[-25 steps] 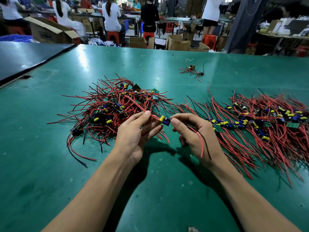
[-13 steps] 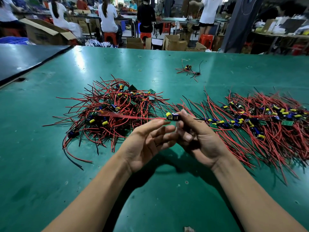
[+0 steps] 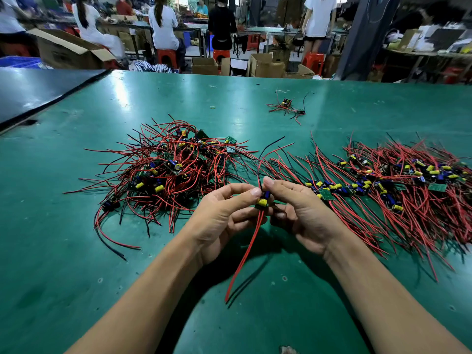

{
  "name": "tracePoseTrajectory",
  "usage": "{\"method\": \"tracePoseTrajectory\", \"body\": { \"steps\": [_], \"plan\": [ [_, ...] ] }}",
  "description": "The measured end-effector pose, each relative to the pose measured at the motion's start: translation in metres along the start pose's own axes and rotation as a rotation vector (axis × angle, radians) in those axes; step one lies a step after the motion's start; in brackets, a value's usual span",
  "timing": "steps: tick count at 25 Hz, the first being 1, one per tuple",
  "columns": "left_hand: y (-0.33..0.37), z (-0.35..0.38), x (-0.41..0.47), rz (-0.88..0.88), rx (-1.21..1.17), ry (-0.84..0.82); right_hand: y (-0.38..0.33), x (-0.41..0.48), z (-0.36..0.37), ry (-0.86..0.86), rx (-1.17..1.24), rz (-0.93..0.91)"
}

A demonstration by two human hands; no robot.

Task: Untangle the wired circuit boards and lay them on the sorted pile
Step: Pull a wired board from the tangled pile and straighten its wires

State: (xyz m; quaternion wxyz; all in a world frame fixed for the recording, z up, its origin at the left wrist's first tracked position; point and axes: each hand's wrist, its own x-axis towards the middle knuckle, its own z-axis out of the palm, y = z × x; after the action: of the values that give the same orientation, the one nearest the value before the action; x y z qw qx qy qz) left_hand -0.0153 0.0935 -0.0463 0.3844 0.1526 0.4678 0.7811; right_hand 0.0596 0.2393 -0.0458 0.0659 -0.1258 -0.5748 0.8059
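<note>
I hold one small circuit board (image 3: pixel 263 201), with a yellow and a blue capacitor, between both hands above the green table (image 3: pixel 76 251). My left hand (image 3: pixel 224 218) pinches it from the left, my right hand (image 3: pixel 304 215) from the right. Its red wires hang down toward me and a red and a black wire rise behind it. The tangled heap of boards and red wires (image 3: pixel 168 172) lies to the left. The sorted pile (image 3: pixel 398 185), its wires combed toward me, lies to the right.
A small separate cluster of boards and wires (image 3: pixel 287 106) lies farther back on the table. A dark table (image 3: pixel 38 90) adjoins at the far left. Beyond the far edge are cardboard boxes (image 3: pixel 265 65), red stools and several people at benches.
The board has come free of the tangled heap and turned from lying sideways to upright. Its red wires, earlier stretched left into the heap, now hang down in front of me.
</note>
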Motion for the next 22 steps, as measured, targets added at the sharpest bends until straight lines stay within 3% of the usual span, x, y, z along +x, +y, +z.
{"method": "tracePoseTrajectory", "body": {
  "steps": [4, 12, 18, 22],
  "plan": [
    [-0.0048, -0.0010, 0.0002, -0.001, 0.116, 0.025, 0.0016, -0.0005, -0.0015, 0.002, 0.004, 0.020],
    [-0.0030, -0.0020, 0.0003, -0.073, 0.061, -0.039, -0.0009, 0.0003, -0.0003, 0.068, 0.019, 0.014],
    [0.0004, -0.0026, -0.0028, -0.113, 0.076, -0.104, -0.0011, -0.0012, -0.0016, -0.055, 0.032, 0.088],
    [-0.0002, -0.0017, -0.0029, -0.134, 0.050, -0.042, 0.0001, -0.0015, -0.0027, -0.089, 0.034, 0.096]
  ]
}}
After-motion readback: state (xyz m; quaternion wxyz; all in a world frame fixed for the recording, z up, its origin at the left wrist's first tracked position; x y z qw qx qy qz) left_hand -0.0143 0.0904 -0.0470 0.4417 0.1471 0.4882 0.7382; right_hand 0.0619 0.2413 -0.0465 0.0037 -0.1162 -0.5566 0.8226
